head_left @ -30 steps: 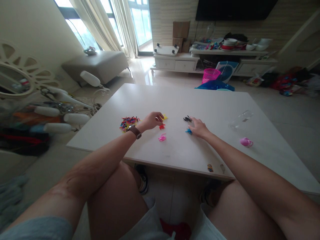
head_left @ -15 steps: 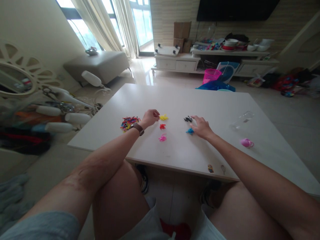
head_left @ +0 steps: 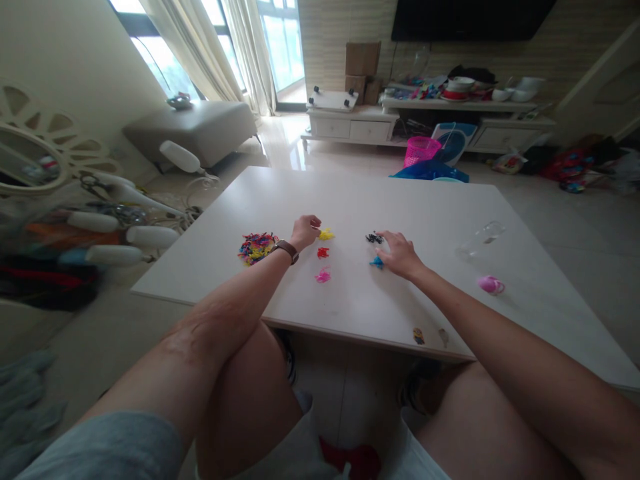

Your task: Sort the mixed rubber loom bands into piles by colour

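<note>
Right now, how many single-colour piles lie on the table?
5: yellow pile, red pile and pink pile lined up near the left hand; black pile and blue pile by the right hand. Hands could hide more.

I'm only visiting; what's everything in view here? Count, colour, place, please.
table: 1, white, centre
mixed pile: 1, many-coloured, table's left
small piles: 5, yellow, red, pink, black, blue, mid-table
cup-like thing: 1, pink, table's right
container: 1, clear, table's right
stickers: 2, yellowish and pale, near edge
basket: 1, pink, beyond table
television: 1, black, far wall
cabinet: 1, white, below television
boxes: 3, brown, far wall
bench: 1, grey, back left
floor clutter: uncountable, mixed, both sides
watch: 1, brown-strapped, left wrist
left hand: 1, bare, beside yellow pile
right hand: 1, bare, beside black pile and blue pile
legs: 2, white-shorted, picture bottom
</note>
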Demonstrator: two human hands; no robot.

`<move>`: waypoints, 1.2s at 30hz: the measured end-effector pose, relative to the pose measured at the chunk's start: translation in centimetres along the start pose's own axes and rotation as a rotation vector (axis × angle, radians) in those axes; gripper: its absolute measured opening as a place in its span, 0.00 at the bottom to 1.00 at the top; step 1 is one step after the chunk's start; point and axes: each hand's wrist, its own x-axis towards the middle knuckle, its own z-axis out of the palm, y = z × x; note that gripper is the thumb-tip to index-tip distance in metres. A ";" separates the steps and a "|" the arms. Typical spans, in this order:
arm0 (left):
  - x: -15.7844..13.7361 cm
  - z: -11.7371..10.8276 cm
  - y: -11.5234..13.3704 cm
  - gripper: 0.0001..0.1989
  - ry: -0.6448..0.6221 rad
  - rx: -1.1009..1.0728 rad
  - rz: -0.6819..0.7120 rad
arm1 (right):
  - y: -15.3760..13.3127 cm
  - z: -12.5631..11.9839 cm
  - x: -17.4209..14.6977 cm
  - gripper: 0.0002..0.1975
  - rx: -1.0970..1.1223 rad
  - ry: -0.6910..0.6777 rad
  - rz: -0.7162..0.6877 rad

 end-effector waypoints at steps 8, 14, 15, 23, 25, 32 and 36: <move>0.1 -1.4 -0.4 0.11 0.019 -0.033 -0.026 | 0.4 0.4 0.0 0.21 0.010 0.024 -0.033; 0.0 -1.1 -0.4 0.10 -0.025 -0.083 -0.009 | 0.5 0.5 0.0 0.20 0.005 0.021 -0.046; 0.0 -1.0 -0.3 0.10 -0.031 -0.091 -0.007 | 0.5 0.5 -0.1 0.20 0.007 0.023 -0.047; -0.1 -0.7 0.1 0.10 -0.058 -0.123 0.001 | 0.5 0.6 -0.1 0.19 0.000 0.008 -0.049; 0.0 -0.7 0.0 0.10 -0.042 -0.102 0.010 | 0.4 0.6 -0.1 0.19 -0.002 0.002 -0.051; 0.0 -0.6 -0.1 0.10 0.000 -0.025 0.009 | 0.3 0.6 -0.2 0.19 0.004 -0.006 -0.053; -0.1 -0.7 0.0 0.10 -0.015 -0.052 0.046 | 0.3 0.5 -0.2 0.19 0.009 -0.011 -0.052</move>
